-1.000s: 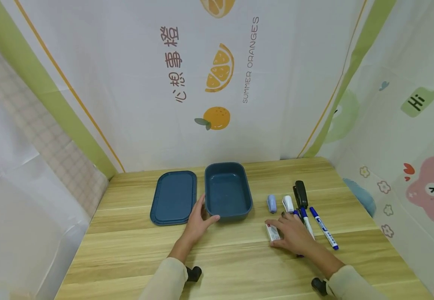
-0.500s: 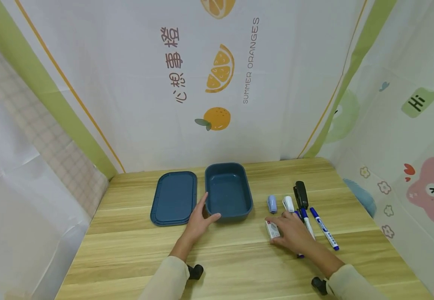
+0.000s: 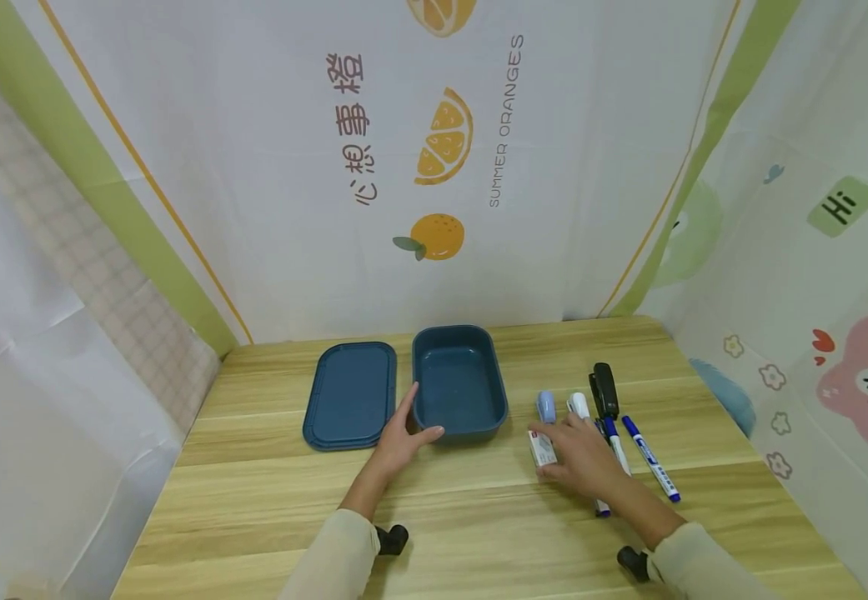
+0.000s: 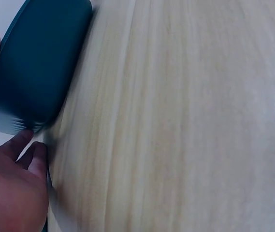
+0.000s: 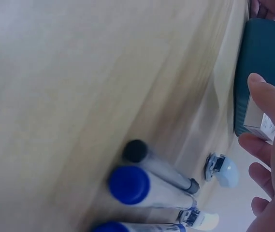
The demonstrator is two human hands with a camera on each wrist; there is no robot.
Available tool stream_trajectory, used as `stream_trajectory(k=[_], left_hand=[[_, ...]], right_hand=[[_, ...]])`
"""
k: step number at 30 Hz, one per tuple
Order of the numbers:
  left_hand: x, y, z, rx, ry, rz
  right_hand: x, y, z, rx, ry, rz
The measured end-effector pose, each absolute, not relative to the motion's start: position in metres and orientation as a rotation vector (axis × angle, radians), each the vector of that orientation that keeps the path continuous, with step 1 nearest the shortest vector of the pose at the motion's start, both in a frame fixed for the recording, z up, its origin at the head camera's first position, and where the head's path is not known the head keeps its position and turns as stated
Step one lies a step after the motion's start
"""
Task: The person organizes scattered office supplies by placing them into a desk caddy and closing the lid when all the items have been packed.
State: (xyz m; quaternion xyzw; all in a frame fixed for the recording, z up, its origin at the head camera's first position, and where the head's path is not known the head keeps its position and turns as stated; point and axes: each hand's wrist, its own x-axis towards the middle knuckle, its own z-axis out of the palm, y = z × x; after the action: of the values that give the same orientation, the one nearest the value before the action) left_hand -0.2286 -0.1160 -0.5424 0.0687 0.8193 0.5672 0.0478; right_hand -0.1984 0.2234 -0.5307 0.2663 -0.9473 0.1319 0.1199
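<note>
My right hand [image 3: 584, 457] pinches a small white printed box [image 3: 542, 449] between thumb and fingers. In the right wrist view this white box [image 5: 254, 115] shows close up, its far part overlapped by the thumb. My left hand [image 3: 394, 447] rests at the near left corner of a deep dark-blue container [image 3: 469, 434], thumb and fingers spread around the corner. The left wrist view shows fingertips [image 4: 27, 135] touching the ridged end of the container [image 4: 36, 67]. Behind the right hand stand a lavender mini stapler [image 3: 546, 405] and a white mini stapler [image 3: 577, 404].
A flat dark-blue lid [image 3: 353, 395] lies left of the container. To the right are a black stapler [image 3: 604, 390], a blue-capped marker [image 3: 651, 458] and more markers [image 3: 617, 447] partly under the right hand. A printed curtain [image 3: 291, 250] hangs behind the wooden table [image 3: 253, 500].
My right hand has moved slightly away from me and to the left, carrying the small white box with it. The left hand keeps its place at the container.
</note>
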Motion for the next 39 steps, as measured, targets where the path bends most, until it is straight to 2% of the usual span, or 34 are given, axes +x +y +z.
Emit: stream_trajectory(k=[17, 23, 28, 39], left_hand=[[-0.229, -0.119, -0.536, 0.189, 2.422, 1.726], [-0.223, -0.119, -0.516, 0.215, 2.381, 1.734], [-0.232, -0.12, -0.533, 0.226, 2.386, 1.713], [-0.233, -0.122, -0.534, 0.213, 2.388, 1.706]], right_hand=[[-0.21, 0.207, -0.513, 0.704, -2.78, 0.461], [-0.216, 0.201, -0.513, 0.65, -2.792, 0.597], [-0.223, 0.197, -0.515, 0.598, -2.784, 0.671], [-0.236, 0.185, -0.514, 0.531, -2.75, 0.778]])
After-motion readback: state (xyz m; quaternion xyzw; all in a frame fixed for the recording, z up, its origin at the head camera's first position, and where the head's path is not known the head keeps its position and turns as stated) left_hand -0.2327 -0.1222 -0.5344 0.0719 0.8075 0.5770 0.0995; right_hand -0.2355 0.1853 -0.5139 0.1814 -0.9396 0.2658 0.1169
